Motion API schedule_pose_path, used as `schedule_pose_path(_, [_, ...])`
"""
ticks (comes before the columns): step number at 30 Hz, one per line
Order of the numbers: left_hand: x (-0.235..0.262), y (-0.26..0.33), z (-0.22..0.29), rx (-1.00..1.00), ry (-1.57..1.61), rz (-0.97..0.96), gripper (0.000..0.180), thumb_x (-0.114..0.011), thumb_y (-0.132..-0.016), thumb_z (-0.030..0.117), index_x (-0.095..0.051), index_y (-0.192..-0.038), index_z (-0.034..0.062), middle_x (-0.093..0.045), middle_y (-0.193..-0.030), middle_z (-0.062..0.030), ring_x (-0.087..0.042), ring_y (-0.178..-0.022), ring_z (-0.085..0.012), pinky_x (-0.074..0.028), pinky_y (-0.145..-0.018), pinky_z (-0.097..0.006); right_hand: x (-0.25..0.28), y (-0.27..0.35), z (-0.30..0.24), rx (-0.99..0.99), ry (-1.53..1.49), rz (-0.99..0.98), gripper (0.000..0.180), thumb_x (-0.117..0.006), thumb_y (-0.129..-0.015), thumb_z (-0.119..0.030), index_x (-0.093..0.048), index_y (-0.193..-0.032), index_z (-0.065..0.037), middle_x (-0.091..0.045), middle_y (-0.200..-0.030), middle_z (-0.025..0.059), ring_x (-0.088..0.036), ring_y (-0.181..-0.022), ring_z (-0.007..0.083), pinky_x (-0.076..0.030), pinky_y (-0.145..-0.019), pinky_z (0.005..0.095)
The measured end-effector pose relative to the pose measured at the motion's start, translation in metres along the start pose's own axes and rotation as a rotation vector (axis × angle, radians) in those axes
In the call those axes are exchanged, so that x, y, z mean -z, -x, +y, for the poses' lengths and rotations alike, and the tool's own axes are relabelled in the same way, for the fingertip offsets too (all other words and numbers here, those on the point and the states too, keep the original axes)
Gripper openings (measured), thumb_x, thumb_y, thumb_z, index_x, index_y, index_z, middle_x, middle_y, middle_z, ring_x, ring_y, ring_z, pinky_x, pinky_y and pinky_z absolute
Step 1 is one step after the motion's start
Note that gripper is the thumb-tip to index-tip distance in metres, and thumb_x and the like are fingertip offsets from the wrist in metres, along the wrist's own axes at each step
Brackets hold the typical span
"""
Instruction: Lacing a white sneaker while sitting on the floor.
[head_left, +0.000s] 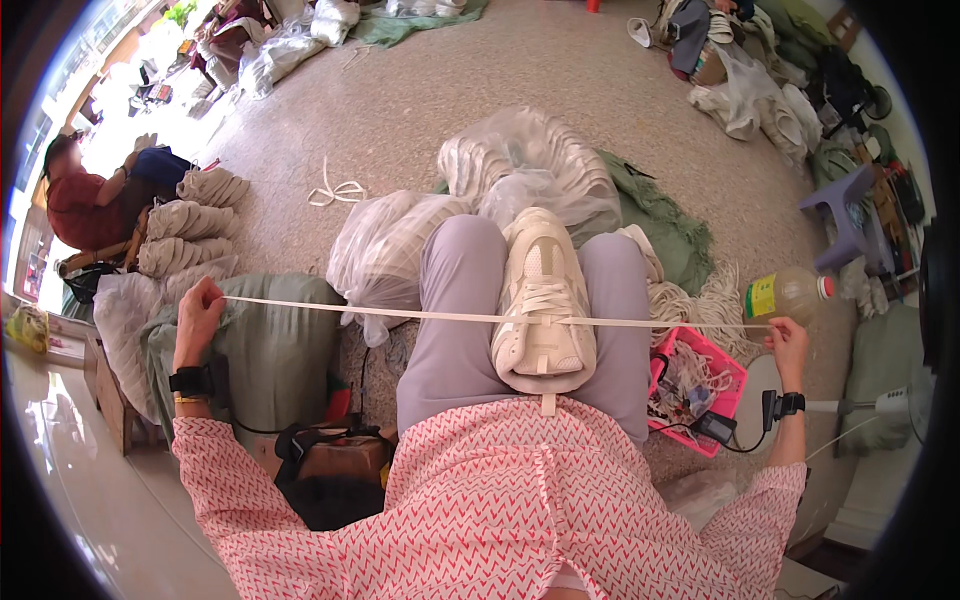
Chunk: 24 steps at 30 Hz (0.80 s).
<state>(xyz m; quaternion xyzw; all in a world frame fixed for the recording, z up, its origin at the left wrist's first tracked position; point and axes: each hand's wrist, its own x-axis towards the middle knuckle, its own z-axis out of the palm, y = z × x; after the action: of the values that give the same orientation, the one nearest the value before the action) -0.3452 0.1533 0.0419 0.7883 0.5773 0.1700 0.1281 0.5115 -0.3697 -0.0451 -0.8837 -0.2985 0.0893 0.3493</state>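
Observation:
A cream sneaker (545,300) rests on my lap between my thighs, its toe pointing away and its heel toward me. Across it runs a long white shoelace (420,315), stretched nearly straight from side to side. My left hand (200,308) pinches one end, out over a green sack. Out to the right, my right hand (788,345) pinches the other end, near a plastic bottle. Lacing shows on the front part of the shoe; whether the stretched lace passes through the upper eyelets is too small to tell.
Clear bags of shoes (530,160) lie ahead of my knees. At right are a pink basket (735,385) of small items, bundled laces (730,300), a bottle (790,294) and a purple stool (850,215). A green sack (285,345) stands left; another person (95,200) sits beyond.

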Motion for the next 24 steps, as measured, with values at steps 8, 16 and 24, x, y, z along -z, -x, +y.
schedule_pose_path(8, [-0.016, -0.028, 0.03, -0.179, -0.01, -0.028, 0.012, -0.069, -0.078, 0.002, -0.061, -0.086, -0.0019, -0.06, -0.07, -0.0132, -0.059, -0.066, -0.0246, -0.047, -0.063, -0.037, -0.052, 0.005, -0.047, -0.094, 0.043, -0.233, 0.014, -0.066, -0.097, -0.008, -0.07, -0.091, 0.004, -0.07, -0.073, 0.0074, -0.068, -0.057, 0.0135, -0.056, -0.051, 0.0286])
schedule_pose_path(16, [0.011, -0.096, 0.116, -0.281, 0.198, -0.109, 0.008, -0.07, -0.087, 0.007, -0.064, -0.084, 0.0018, -0.053, -0.067, 0.0025, -0.047, -0.063, -0.0058, -0.038, -0.057, -0.027, -0.082, -0.046, -0.217, 0.008, -0.167, -0.739, 0.02, -0.071, -0.098, -0.018, -0.073, -0.089, 0.0, -0.071, -0.073, 0.0044, -0.068, -0.059, 0.0128, -0.055, -0.054, 0.0276])
schedule_pose_path(24, [-0.039, -0.017, 0.186, -0.052, 0.493, -0.544, 0.006, -0.066, -0.095, 0.006, -0.067, -0.09, 0.0025, -0.064, -0.077, 0.0022, -0.057, -0.069, -0.0066, -0.046, -0.062, -0.023, -0.08, 0.026, -0.252, -0.047, -0.614, -0.475, 0.018, -0.067, -0.102, -0.016, -0.072, -0.109, 0.0, -0.071, -0.089, 0.0034, -0.067, -0.074, 0.0089, -0.057, -0.069, 0.0242])
